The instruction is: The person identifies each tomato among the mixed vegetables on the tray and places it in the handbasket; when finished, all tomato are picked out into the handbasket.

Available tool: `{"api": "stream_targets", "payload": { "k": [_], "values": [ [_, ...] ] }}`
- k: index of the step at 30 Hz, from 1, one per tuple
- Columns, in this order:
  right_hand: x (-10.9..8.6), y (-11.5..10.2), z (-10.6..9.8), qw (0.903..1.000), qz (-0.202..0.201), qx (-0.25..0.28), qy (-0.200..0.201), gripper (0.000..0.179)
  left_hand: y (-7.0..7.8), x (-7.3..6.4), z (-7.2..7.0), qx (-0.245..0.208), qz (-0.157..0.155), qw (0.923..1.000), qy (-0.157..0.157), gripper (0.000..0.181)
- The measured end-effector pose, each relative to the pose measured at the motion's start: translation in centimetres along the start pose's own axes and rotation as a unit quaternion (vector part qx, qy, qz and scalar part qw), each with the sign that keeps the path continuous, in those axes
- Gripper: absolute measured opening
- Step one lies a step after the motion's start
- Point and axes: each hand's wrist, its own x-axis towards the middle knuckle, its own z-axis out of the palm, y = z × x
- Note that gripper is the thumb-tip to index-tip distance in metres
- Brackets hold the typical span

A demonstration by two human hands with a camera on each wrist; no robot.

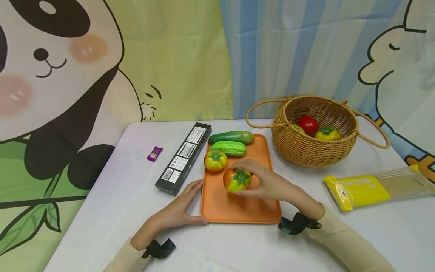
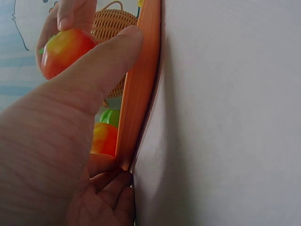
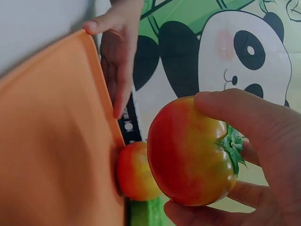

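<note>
Above the orange tray (image 1: 234, 209), my right hand (image 1: 266, 181) pinches a red-yellow tomato (image 1: 237, 181) with a green leafy top between thumb and fingers. In the right wrist view that tomato (image 3: 188, 153) is clear of the tray surface. My left hand (image 1: 180, 207) touches the tray's near left corner, its thumb at the front edge and its extended fingers along the left side. A second tomato (image 1: 215, 160) lies at the tray's left edge. Behind it on the tray lie a light green ridged gourd (image 1: 228, 148) and a dark green cucumber (image 1: 232, 137).
A long black box (image 1: 185, 156) lies left of the tray, with a small purple wrapped candy (image 1: 155, 153) beyond it. At the back right stands a wicker basket (image 1: 312, 153) with a red tomato (image 1: 308, 125) and yellowish ones. A yellow noodle packet (image 1: 367, 190) lies at the right.
</note>
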Motion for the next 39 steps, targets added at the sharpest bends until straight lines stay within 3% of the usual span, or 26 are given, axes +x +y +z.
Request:
{"api": "stream_targets", "payload": {
  "k": [10, 21, 29, 39],
  "values": [
    [-0.4, -0.3, -2.2, 0.9991, -0.004, -0.01, 0.042, 0.061, -0.2, 0.0, 0.2, -0.003, 0.006, 1.0, 0.003, 0.116],
    [-0.7, 0.2, -3.9, 0.9931, -0.045, -0.035, 0.103, 0.066, -0.2, 0.0, 0.1, -0.003, 0.004, 1.0, 0.003, 0.117],
    [-1.2, 0.4, -5.0, 0.9909, -0.017, -0.053, 0.122, 0.067, -0.1, 0.0, 0.2, 0.0, 0.004, 1.0, 0.003, 0.117],
    [-1.4, 0.9, -6.4, 0.9861, -0.025, -0.052, 0.156, 0.067, -0.1, 0.0, 0.1, -0.002, 0.002, 1.0, 0.002, 0.117]
  ]
}}
